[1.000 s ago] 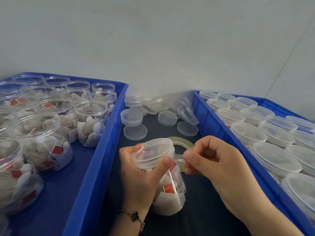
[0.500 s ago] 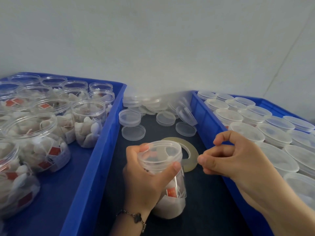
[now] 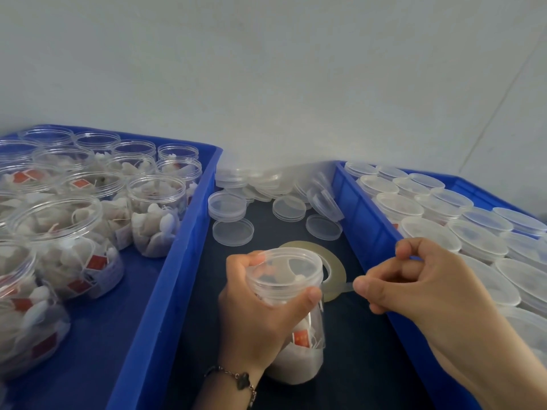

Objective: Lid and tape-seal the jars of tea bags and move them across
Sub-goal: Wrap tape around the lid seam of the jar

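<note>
At lower centre, the left hand (image 3: 260, 318) grips the lidded jar (image 3: 291, 309); the right hand (image 3: 414, 288) has drawn pinched tape (image 3: 347, 287) away from the roll (image 3: 334, 269), so sealing comes next.

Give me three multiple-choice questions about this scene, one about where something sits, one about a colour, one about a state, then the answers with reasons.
1. Where does the tape roll lie?
A. In the left bin
B. On the dark surface behind the held jar
C. On a lidded jar

2. What colour are the bins?
A. Blue
B. Green
C. Grey

3. What is the right hand doing?
A. Resting flat
B. Lifting a loose lid
C. Pinching a strip of tape

Answers: 1 B, the roll lies flat behind the jar that the left hand grips. 2 A, the left bin is blue. 3 C, a clear strip runs from its fingertips towards the roll.
</note>
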